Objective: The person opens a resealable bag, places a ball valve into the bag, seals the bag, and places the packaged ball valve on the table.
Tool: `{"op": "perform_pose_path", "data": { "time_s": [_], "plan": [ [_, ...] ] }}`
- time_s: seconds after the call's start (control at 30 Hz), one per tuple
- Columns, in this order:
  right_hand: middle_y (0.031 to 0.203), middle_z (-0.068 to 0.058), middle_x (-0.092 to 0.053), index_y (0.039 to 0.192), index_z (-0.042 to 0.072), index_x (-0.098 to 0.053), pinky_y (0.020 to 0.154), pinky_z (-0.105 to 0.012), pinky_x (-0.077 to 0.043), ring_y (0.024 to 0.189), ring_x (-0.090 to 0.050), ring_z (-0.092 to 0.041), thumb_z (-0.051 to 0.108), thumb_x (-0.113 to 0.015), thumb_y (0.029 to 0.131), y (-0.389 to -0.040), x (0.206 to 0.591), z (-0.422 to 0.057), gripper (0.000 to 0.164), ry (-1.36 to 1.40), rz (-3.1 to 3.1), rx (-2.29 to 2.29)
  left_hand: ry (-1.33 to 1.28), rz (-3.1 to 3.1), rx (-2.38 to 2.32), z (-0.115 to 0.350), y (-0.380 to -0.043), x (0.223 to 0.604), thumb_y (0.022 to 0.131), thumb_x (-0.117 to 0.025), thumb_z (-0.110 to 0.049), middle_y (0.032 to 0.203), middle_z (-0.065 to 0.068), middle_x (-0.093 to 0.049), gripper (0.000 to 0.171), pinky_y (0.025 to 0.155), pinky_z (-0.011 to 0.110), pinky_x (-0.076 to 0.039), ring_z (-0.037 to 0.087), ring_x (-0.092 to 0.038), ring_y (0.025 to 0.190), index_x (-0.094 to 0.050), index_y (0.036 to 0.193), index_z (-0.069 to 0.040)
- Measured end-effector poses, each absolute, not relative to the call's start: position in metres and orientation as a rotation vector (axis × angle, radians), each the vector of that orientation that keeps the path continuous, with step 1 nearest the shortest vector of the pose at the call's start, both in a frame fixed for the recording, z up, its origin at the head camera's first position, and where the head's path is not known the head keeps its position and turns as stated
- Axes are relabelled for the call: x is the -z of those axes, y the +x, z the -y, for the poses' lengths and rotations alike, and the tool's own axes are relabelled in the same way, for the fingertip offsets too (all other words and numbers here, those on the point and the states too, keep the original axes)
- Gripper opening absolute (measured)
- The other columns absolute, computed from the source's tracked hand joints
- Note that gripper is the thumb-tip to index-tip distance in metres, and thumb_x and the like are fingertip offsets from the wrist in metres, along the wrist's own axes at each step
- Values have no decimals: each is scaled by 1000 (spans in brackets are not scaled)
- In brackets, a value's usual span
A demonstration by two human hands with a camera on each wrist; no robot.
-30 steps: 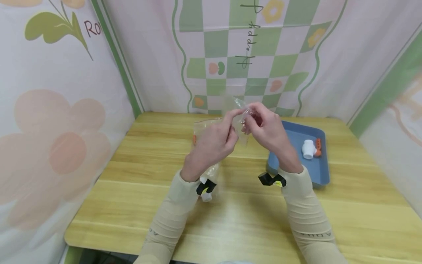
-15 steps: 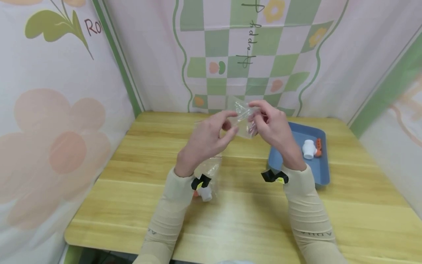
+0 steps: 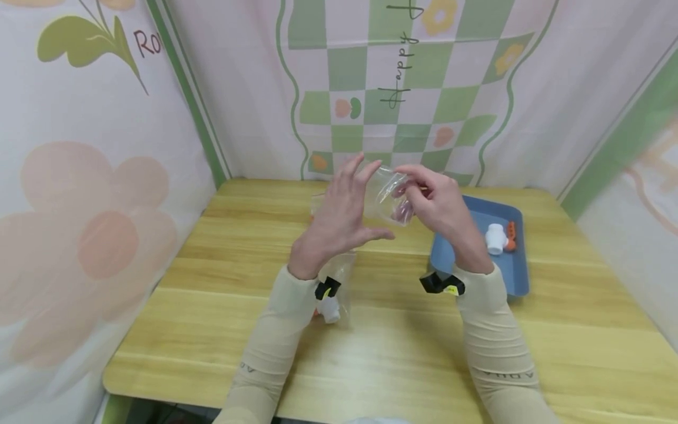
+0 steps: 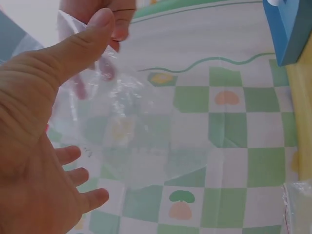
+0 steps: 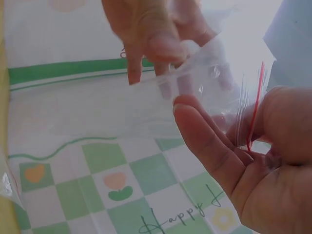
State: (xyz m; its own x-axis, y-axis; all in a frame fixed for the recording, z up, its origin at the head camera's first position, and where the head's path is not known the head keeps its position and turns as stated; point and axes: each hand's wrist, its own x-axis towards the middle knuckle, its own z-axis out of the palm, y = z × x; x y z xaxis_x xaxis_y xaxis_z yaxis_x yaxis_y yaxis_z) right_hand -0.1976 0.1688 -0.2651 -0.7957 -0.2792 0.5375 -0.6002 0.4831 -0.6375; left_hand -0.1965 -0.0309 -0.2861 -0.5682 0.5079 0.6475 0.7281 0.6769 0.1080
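A clear zip bag [image 3: 389, 197] hangs in the air above the table. My right hand [image 3: 441, 203] pinches it near the mouth, where a red zip line shows in the right wrist view. Little but transparent film and creases appears in the bag [image 4: 141, 131]. Just left of it is my left hand [image 3: 339, 209], fingers extended and thumb spread wide. In the left wrist view the left thumb [image 4: 80, 51] overlaps the film.
A blue tray [image 3: 515, 280] at the right holds a white ball valve [image 3: 495, 240] with an orange handle. Under my left forearm lies a clear bag [image 3: 343, 271] with a white fitting [image 3: 329, 309]. Another bag [image 3: 316, 203] is mostly hidden behind the left hand. A printed curtain [image 3: 254, 118] borders the table's back.
My left hand has gone from curled fingers at the bag to a spread thumb and raised fingers beside it. The right hand has shifted slightly right, still holding the bag.
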Motion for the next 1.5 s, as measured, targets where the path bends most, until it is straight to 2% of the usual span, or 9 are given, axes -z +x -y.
{"op": "perform_pose_path", "data": {
  "time_s": [0.17,0.3,0.4,0.5,0.67,0.8,0.93,1.2,1.5],
  "plan": [
    [83,-8,-67,121,8,-58,39,-22,-37,52,-58,-9,4,-43,94,-195,263,-165,32,833,2409,-1237,-949,2268,464,30,-204,292,56,-77,-64,149,19,-8,122,112,50,-11,33,1,141,-7,142,-13],
    [78,-12,-63,118,2,-58,42,-21,-38,51,-51,-10,-1,-43,92,-184,253,-161,30,869,2407,-1252,-1030,2137,472,28,-211,293,59,-79,-58,142,18,-25,116,109,44,-20,31,-22,135,-10,139,-11],
    [76,-15,-60,115,-1,-59,44,-21,-38,52,-44,-12,-2,-43,92,-175,242,-158,29,866,2416,-1241,-1069,2066,473,27,-213,292,62,-79,-50,131,15,-38,110,98,39,-29,27,-38,119,-10,138,-11],
    [78,-16,-61,115,-2,-58,47,-21,-41,53,-49,-16,-3,-42,92,-170,238,-158,28,873,2430,-1268,-1081,2052,473,27,-213,291,63,-79,-43,124,14,-44,106,89,37,-32,25,-43,107,-11,138,-11],
    [81,-21,-64,117,-6,-55,50,-23,-49,56,-60,-22,-4,-41,93,-171,239,-162,28,921,2403,-1355,-1092,2077,514,31,-214,290,66,-80,-34,114,14,-51,102,90,35,-36,25,-47,102,-14,139,-8],
    [83,-19,-64,119,0,-55,51,-28,-53,54,-62,-20,0,-42,94,-181,249,-168,28,910,2380,-1412,-1059,2118,514,36,-215,292,68,-80,-32,108,11,-52,98,87,33,-40,24,-48,98,-19,140,-5],
    [84,-13,-64,120,7,-57,51,-29,-53,54,-63,-19,5,-43,95,-189,258,-172,28,876,2379,-1405,-1026,2180,496,41,-215,293,69,-79,-33,111,10,-50,97,87,32,-41,23,-47,99,-21,141,-4],
    [79,-16,-62,116,-3,-56,51,-24,-51,53,-59,-18,2,-46,94,-163,234,-161,25,875,2374,-1243,-1056,2263,589,45,-214,291,70,-79,-30,119,10,-50,92,94,29,-40,21,-46,110,-26,141,-5],
    [80,-10,-63,119,4,-57,51,-25,-51,56,-63,-20,10,-48,96,-183,250,-188,25,879,2309,-1299,-1049,2313,746,50,-215,290,73,-78,-33,127,10,-49,85,98,33,-38,21,-45,116,-31,140,-7]
  ]
}}
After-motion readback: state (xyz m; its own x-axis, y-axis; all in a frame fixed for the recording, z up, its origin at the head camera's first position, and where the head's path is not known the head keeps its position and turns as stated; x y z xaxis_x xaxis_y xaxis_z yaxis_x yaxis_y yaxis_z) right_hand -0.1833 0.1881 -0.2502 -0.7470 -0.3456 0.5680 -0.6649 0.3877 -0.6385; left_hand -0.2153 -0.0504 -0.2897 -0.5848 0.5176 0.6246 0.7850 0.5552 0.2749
